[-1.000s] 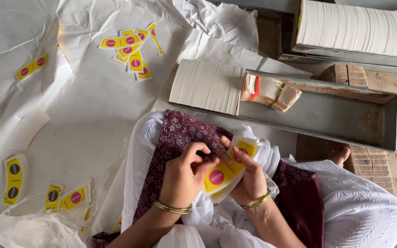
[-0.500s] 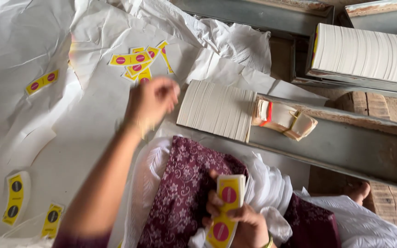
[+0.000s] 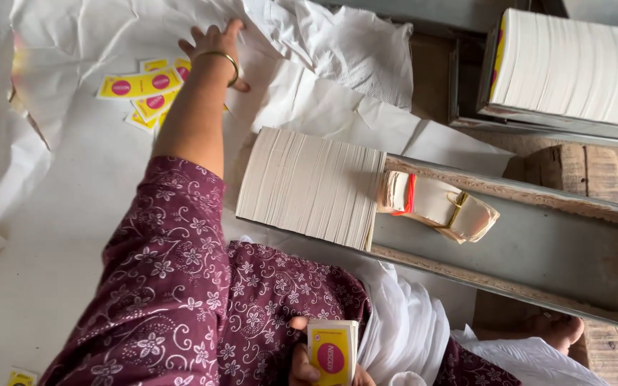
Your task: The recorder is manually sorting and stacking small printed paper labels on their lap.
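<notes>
Mid-way through gathering yellow labels (image 3: pixel 139 84) into a bundle, judging by the reach. Left hand (image 3: pixel 212 44) stretched over white paper sheet (image 3: pixel 73 186) to the scattered labels at its far edge, fingers spread, holding nothing. Right hand (image 3: pixel 309 368) closed on yellow label stack (image 3: pixel 332 350) in lap. Next likely needs a clean pinch. Metal tray (image 3: pixel 538 250) carries white card stack (image 3: pixel 309 186) and banded bundles (image 3: pixel 438 204).

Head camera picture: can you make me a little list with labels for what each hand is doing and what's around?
Left hand: stretched out flat on the crumpled white paper sheet, beside the loose yellow labels with pink circles.
Right hand: fingers hold a small stack of yellow cards with a pink circle, over the lap.
Middle: thick block of cream cards on edge at the end of a grey metal tray.
In tray: small banded card bundle.
</notes>
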